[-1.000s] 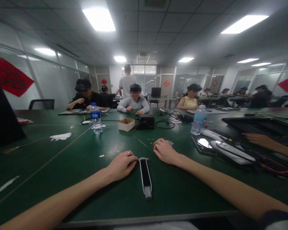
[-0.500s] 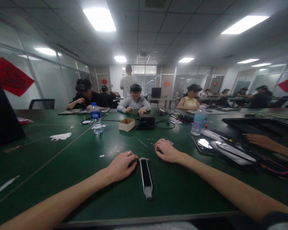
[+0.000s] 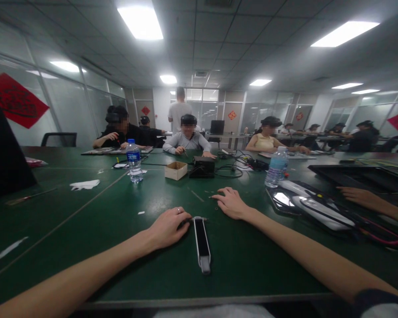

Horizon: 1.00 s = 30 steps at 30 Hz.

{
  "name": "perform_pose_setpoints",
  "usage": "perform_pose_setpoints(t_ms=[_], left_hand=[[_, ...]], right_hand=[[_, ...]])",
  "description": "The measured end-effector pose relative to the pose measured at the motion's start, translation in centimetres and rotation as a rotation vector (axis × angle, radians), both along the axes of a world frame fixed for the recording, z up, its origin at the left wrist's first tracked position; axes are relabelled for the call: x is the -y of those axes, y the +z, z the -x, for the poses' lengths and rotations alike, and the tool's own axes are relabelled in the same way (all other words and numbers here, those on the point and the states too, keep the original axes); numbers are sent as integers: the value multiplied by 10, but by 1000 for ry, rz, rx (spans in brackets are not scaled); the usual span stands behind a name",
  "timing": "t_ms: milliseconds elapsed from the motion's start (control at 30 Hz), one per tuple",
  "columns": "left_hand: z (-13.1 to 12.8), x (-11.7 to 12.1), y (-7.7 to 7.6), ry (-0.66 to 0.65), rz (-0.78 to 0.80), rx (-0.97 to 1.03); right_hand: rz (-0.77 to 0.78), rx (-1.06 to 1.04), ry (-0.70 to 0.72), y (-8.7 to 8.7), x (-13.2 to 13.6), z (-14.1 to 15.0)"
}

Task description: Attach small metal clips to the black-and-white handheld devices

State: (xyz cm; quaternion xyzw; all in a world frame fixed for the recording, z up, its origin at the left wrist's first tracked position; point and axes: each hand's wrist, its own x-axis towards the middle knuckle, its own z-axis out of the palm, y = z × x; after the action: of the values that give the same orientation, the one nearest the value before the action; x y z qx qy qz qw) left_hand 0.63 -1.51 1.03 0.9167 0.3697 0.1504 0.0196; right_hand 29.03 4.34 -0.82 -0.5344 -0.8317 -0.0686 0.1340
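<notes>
A slim black-and-white device (image 3: 202,240) lies on the green table (image 3: 159,274), its far end beside your left hand (image 3: 169,227), whose grip cannot be told. Beyond the device, your right hand (image 3: 231,204), fingers spread open, appears mid-reach; any small pickup calls for a fine pinch. A box (image 3: 174,173) sits farther beyond.
</notes>
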Motion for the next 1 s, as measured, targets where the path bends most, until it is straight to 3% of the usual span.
perform_pose_setpoints(t_ms=[167,700,1000], left_hand=[[1,0,1,-8,13,3],[1,1,3,-6,9,-8],[-2,4,8,-1,23,0]], right_hand=[[-66,-74,45,0,1,2],[-81,-185,79,-3,-2,0],[-48,-163,217,2,1,-3]])
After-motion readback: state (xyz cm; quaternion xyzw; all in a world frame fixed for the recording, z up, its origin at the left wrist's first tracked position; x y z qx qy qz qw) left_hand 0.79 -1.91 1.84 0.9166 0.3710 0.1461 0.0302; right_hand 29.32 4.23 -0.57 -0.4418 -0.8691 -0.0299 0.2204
